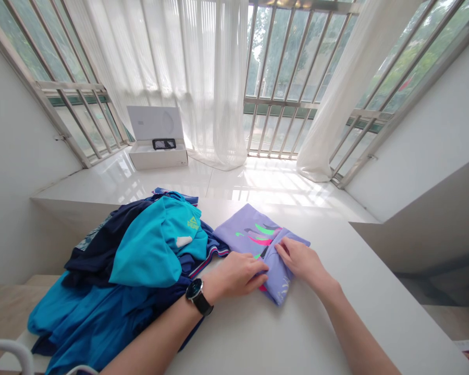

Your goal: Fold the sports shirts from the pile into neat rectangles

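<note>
A purple shirt (240, 225) with green, pink and black print lies partly folded on the white table. My left hand (240, 273) rests at its near left side, fingers curled together on the fabric; the fingertips press at the edge of a folded-over flap. On the flap's other side my right hand (301, 259) pinches the cloth between thumb and fingers. A watch (197, 292) with a black strap is on my left wrist. Left of the shirt, a heap of clothes holds a bright turquoise garment (152, 245) on top, with dark navy cloth (97, 250) and blue cloth (101, 312) around it.
An open white box (158, 160) with a black-framed item (164, 144) stands on the glossy window ledge (219, 182). White curtains (219, 83) hang before barred windows. The white table (359, 291) ends at a slanting right edge. A white curved tube (15, 346) is at lower left.
</note>
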The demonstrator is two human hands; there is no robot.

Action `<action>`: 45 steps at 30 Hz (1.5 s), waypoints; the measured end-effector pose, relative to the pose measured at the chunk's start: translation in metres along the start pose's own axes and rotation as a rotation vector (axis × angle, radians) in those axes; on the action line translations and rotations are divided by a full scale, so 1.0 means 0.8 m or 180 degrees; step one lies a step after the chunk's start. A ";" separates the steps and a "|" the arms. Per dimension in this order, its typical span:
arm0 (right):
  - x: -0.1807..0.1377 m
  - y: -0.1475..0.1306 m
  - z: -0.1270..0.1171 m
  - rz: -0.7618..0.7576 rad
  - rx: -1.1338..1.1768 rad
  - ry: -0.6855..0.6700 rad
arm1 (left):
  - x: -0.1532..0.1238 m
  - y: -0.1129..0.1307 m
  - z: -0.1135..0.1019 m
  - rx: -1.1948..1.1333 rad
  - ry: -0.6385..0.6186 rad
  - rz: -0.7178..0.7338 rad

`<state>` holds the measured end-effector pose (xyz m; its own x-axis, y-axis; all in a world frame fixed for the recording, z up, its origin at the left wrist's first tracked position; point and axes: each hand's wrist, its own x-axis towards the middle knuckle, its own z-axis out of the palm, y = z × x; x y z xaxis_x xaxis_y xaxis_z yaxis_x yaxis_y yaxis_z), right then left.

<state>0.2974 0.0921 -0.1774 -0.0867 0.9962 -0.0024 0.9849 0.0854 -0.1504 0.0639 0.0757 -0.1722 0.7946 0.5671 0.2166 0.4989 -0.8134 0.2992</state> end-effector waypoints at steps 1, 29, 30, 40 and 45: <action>0.003 0.007 -0.001 0.0062 0.0029 -0.0005 | 0.000 0.002 0.002 -0.0017 0.0022 0.0163; 0.025 0.032 0.041 -0.1041 0.0290 0.0491 | -0.002 0.001 0.022 0.0425 0.0441 -0.0298; 0.026 0.033 0.038 -0.1086 0.0333 0.0464 | -0.002 0.001 0.024 0.0503 0.0486 -0.0419; 0.028 0.045 0.029 -0.0670 -0.0066 0.0740 | -0.001 0.007 0.016 0.0600 0.0268 -0.0499; 0.024 0.044 0.021 -0.0528 -0.0160 0.0626 | -0.001 0.015 0.013 0.0191 0.0040 0.0271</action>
<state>0.3275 0.1140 -0.1996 -0.2218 0.9519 0.2113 0.9663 0.2436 -0.0832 0.0727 0.0642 -0.1784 0.8309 0.4969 0.2506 0.4499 -0.8648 0.2229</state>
